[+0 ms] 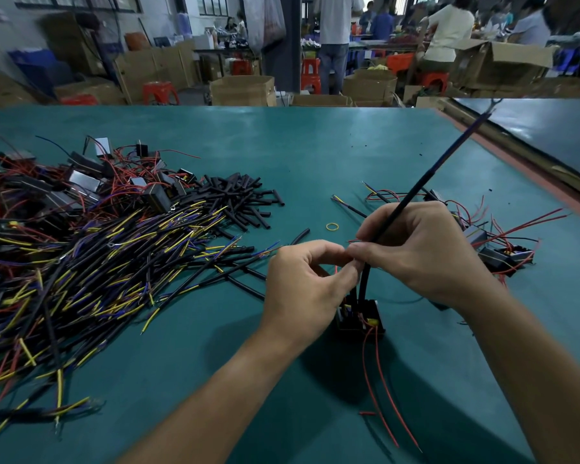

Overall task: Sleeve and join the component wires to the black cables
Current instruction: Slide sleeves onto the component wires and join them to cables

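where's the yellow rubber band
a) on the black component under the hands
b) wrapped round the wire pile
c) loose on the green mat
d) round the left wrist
c: the yellow rubber band lies flat on the green mat, between the black sleeve pile and the held black cable, touching neither.

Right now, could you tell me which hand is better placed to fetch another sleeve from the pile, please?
Probably the left hand: the sleeve pile lies on its side, while the right hand grips the black cable.
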`<state>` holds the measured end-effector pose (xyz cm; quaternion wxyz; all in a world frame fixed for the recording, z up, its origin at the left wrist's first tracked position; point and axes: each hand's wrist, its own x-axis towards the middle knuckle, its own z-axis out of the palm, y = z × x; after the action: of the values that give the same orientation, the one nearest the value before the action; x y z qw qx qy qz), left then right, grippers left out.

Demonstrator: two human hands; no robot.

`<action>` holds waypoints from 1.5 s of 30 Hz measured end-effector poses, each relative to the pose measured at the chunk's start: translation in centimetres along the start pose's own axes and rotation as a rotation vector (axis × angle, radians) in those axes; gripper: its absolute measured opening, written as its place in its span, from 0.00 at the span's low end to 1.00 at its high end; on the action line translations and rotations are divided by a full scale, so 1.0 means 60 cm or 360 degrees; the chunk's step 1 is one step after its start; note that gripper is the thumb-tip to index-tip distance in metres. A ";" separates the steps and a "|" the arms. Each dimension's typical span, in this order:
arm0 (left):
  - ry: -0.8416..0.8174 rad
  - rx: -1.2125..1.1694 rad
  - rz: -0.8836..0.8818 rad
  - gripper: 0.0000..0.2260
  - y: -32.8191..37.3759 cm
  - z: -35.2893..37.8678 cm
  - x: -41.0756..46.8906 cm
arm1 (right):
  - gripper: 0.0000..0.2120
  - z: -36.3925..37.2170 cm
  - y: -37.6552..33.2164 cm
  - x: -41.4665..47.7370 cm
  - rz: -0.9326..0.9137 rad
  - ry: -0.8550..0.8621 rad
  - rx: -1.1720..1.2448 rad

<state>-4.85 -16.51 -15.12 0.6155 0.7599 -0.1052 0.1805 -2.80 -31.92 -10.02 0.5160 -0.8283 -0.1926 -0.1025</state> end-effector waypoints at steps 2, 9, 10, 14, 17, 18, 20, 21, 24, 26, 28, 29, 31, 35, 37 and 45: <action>-0.0005 -0.0025 0.0019 0.04 0.000 0.001 0.000 | 0.07 0.001 0.000 0.001 -0.0017 0.0012 -0.0027; -0.0024 0.0086 0.0046 0.04 0.000 -0.004 0.003 | 0.07 -0.002 0.005 -0.001 -0.0043 -0.0085 -0.0159; -0.0040 0.0112 0.0052 0.03 0.001 -0.004 0.003 | 0.06 -0.003 0.006 0.000 -0.0027 -0.0125 -0.0137; -0.0006 0.0326 0.0151 0.02 0.005 -0.004 0.000 | 0.06 -0.003 0.009 0.000 0.0024 -0.0213 -0.0134; 0.0018 0.0469 0.0233 0.03 0.010 -0.005 -0.004 | 0.07 0.001 0.006 0.000 0.0027 -0.0212 -0.0075; 0.0038 0.0536 0.0263 0.03 0.011 -0.005 -0.004 | 0.07 0.002 0.005 -0.001 0.0036 -0.0208 -0.0040; 0.0085 0.0632 0.0303 0.04 0.013 -0.002 -0.005 | 0.07 0.003 0.004 -0.002 0.0082 -0.0215 -0.0004; 0.0099 0.0660 0.0317 0.05 0.014 0.000 -0.006 | 0.07 0.002 0.003 -0.002 0.0120 -0.0234 0.0021; 0.0116 0.0717 0.0389 0.07 0.016 0.006 -0.008 | 0.06 -0.004 0.001 -0.002 0.0221 -0.0323 0.0131; 0.0105 0.0731 0.0426 0.09 0.014 0.006 -0.007 | 0.04 -0.009 -0.002 -0.003 0.0223 -0.0375 0.0126; 0.0097 0.0733 0.0466 0.09 0.012 0.004 -0.006 | 0.03 -0.011 -0.002 -0.005 0.0216 -0.0407 0.0112; 0.0100 0.0724 0.0466 0.08 0.012 0.004 -0.006 | 0.03 -0.012 -0.001 -0.005 0.0218 -0.0402 0.0099; 0.0109 0.0644 0.0396 0.05 0.012 0.004 -0.006 | 0.03 -0.014 0.003 -0.004 0.0235 -0.0364 0.0079; -0.0015 0.0076 0.0001 0.02 0.009 0.006 0.001 | 0.04 -0.013 0.008 -0.001 0.0250 -0.0316 0.0070; -0.0074 -0.0111 -0.0127 0.03 0.008 0.004 0.006 | 0.05 -0.013 0.007 -0.001 0.0222 -0.0327 0.0054; -0.0169 -0.0051 -0.0178 0.04 0.002 0.000 0.012 | 0.07 -0.010 0.006 -0.001 0.0201 -0.0381 0.0100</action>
<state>-4.24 -16.47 -14.71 0.6303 0.7631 -0.0981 0.1035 -2.65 -32.62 -10.07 0.5204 -0.8285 -0.2035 0.0359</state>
